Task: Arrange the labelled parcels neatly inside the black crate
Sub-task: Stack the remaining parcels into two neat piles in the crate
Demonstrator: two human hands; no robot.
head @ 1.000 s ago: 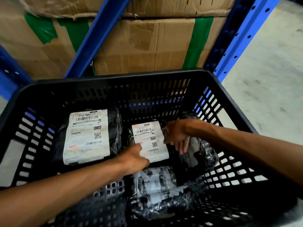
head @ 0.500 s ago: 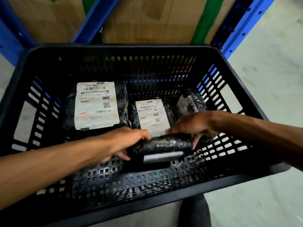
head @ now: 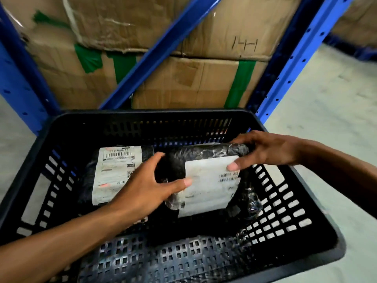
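1. Hands first: left hand (head: 146,186) curled around the left end of a black-wrapped parcel (head: 206,180), thumb on top near the white label's left edge, fingers wrapped around the end. Closed grip.
2. Right hand (head: 263,150) clamps the parcel's upper right corner, fingers over the top edge, thumb pressed on the label's top right corner. Also a closed grip.
3. Held parcel: shiny black wrap, big white label facing the camera with barcodes on the right side, print too blurred to read. Held tilted inside the black crate (head: 318,227), right of centre; can't tell if its lower edge touches the floor of the crate.
4. Second parcel (head: 114,174) lies flat in the crate's left half, white label up, barcode at top. Left hand covers its lower right part. It sits just beside the held parcel.
5. Another black-wrapped bundle (head: 253,201) shows low at the right, behind the held parcel, near the crate's right wall. Details unclear.
6. Crate: black plastic, slotted walls, perforated floor bare in the near part.
7. Surroundings: grey concrete floor (head: 330,99) around the crate. Blue metal racking (head: 289,58) with punched holes stands behind it, diagonal brace crossing. Cardboard boxes (head: 183,82) stacked in the rack, patched with green tape, upper one dented.
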